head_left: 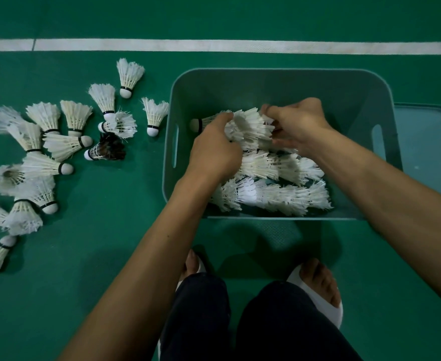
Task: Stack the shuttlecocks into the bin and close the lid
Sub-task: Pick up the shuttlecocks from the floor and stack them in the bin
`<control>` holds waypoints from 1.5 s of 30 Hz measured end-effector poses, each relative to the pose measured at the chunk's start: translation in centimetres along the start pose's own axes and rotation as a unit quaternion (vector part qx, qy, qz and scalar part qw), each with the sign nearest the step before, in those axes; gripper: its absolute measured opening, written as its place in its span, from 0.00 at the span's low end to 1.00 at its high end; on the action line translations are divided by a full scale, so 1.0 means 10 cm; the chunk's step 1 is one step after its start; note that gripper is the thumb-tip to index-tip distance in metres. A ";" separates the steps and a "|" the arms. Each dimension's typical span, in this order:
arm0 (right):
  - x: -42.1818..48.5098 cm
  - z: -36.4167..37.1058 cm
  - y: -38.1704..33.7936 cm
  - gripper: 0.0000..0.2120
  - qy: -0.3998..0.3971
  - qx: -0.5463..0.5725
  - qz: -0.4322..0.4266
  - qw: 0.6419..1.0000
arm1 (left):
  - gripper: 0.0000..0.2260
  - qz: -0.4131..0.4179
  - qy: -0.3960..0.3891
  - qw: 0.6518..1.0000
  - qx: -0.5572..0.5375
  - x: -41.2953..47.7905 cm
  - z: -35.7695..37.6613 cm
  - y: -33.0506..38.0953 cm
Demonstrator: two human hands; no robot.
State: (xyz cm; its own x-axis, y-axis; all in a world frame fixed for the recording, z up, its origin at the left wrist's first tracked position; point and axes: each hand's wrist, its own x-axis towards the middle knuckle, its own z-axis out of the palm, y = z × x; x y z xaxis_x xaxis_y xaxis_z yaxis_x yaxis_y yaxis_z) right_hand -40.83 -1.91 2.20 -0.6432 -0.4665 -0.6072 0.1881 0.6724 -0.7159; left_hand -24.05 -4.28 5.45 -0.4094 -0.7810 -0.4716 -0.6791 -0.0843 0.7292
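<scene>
Both hands reach down into the teal bin (266, 72). The left hand (214, 152) curls its fingers round a nested row of shuttlecocks (252, 127) near its cork end. The right hand (299, 123) pinches the feathers at the other end, so the row lies sideways between the two hands. Below the hands, more stacked rows (274, 196) lie on the bin's bottom. The lid (428, 152) lies flat on the green floor (110, 230), beyond the right hand, just beside the bin. Well out from the left hand, loose shuttlecocks (43, 114) are scattered on the floor, with one black-feathered shuttlecock (110, 148) among them.
</scene>
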 end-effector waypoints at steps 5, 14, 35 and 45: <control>-0.06 -0.18 0.00 0.25 0.073 -0.107 -0.054 0.990 | 0.31 0.013 0.006 1.000 0.017 -0.02 -0.07 0.03; -1.01 -0.08 -0.39 0.14 0.078 -0.211 -0.243 0.944 | 0.22 0.123 0.098 0.987 0.037 -0.49 -0.48 0.05; -0.54 2.36 -1.35 0.06 -0.195 -0.596 -0.305 0.716 | 0.23 -0.024 0.138 0.933 0.332 0.62 -1.63 -1.97; -0.25 2.56 -1.30 0.12 -0.212 -0.657 -0.263 0.674 | 0.24 0.079 0.134 0.935 0.320 0.66 -1.75 -1.86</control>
State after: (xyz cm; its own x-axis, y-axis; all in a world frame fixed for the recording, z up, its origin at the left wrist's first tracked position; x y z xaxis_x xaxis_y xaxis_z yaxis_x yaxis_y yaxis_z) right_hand -22.70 -24.16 4.20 -0.0421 -0.7738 -0.6320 -0.9820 0.1487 -0.1165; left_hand -3.43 -18.73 -2.59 -0.4256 -0.8870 -0.1791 -0.8838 0.3650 0.2928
